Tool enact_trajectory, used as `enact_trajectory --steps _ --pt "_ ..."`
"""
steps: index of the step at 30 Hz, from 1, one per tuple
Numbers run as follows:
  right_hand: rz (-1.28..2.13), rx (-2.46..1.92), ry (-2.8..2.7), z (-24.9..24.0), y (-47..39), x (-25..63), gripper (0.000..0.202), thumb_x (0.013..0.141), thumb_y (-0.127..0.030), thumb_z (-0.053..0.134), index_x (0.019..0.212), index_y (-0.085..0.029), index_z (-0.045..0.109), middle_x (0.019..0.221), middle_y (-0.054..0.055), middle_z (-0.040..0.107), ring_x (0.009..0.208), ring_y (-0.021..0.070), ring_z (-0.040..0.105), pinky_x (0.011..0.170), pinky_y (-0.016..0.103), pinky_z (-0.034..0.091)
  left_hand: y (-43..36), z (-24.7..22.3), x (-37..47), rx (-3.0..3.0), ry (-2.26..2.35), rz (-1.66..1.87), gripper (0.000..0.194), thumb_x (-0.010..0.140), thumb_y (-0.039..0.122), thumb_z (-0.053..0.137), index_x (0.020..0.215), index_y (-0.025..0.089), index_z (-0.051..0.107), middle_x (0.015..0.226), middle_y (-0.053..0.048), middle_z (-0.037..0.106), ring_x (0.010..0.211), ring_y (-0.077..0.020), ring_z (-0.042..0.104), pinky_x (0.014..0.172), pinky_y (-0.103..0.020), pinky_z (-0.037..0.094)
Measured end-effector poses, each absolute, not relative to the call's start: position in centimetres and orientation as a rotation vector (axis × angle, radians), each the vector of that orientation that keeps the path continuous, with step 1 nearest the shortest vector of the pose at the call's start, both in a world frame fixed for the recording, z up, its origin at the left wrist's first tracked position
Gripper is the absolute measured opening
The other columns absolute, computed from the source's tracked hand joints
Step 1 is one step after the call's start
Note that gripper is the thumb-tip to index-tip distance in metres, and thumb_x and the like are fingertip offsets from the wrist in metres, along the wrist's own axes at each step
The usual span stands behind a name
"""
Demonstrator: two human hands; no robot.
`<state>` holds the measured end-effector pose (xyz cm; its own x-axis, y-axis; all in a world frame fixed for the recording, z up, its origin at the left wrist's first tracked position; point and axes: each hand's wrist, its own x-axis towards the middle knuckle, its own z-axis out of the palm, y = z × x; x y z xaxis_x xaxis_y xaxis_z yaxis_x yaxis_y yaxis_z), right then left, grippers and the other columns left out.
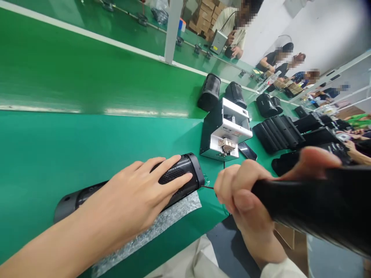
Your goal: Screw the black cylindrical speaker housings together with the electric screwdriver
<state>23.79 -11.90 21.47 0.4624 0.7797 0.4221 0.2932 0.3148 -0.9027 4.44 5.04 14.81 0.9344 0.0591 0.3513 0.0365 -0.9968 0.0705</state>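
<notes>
A long black speaker (pixel 173 176) with a perforated grille lies on the green bench, partly on a sheet of bubble wrap (pixel 185 204). Over its top my left hand (pixel 140 189) holds it down, fingers reaching across the grille; the thumb is hidden. My right hand (pixel 246 197) is wrapped round a black electric screwdriver (pixel 313 197), blurred and close to the camera. Its thin bit (pixel 208 187) points left and meets the speaker's right end cap; whether a screw is there, I cannot tell. Just beyond stands a silver and black screw feeder (pixel 226 133).
A phone (pixel 247 151) lies beside the feeder. Several black speakers stand behind it, and black housings (pixel 278 133) are stacked to the right. A white post (pixel 173 31) rises from the bench divider. Co-workers sit along the far side; another person's hand (pixel 355 148) is at far right.
</notes>
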Motion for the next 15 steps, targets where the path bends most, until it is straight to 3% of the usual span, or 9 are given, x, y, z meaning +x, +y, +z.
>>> enact_trajectory --steps 5,11,15 --pt "0.247 -1.286 -1.101 24.0 -9.0 28.5 0.053 0.088 -0.051 0.108 0.117 -0.035 0.066 0.078 -0.007 0.061 0.055 0.0185 0.063 0.049 0.035 0.057 6.0 12.2 3.9 2.980 0.079 0.644 0.066 0.115 0.021 0.048 0.176 0.045 0.058 0.173 -0.007 0.070 0.134 -0.0337 0.081 0.095 -0.048 0.070" --pt "-0.067 -1.204 -1.088 26.6 -6.8 33.4 0.055 0.089 -0.052 0.105 0.123 -0.037 0.066 0.078 -0.009 0.062 0.048 0.0149 0.058 0.043 0.031 0.050 6.3 9.3 3.9 2.939 0.110 0.756 0.078 0.116 0.022 0.047 0.186 0.056 0.038 0.185 0.003 0.058 0.145 -0.0333 0.075 0.101 -0.050 0.067" --pt "-0.168 -1.081 -1.043 25.9 -5.7 34.7 0.040 0.097 -0.034 0.096 0.119 -0.035 0.063 0.074 -0.013 0.059 0.043 0.0100 0.051 0.041 0.027 0.044 6.3 9.1 3.6 2.940 0.127 0.720 0.079 0.116 0.022 0.048 0.186 0.057 0.038 0.185 0.004 0.058 0.145 -0.0332 0.075 0.103 -0.050 0.067"
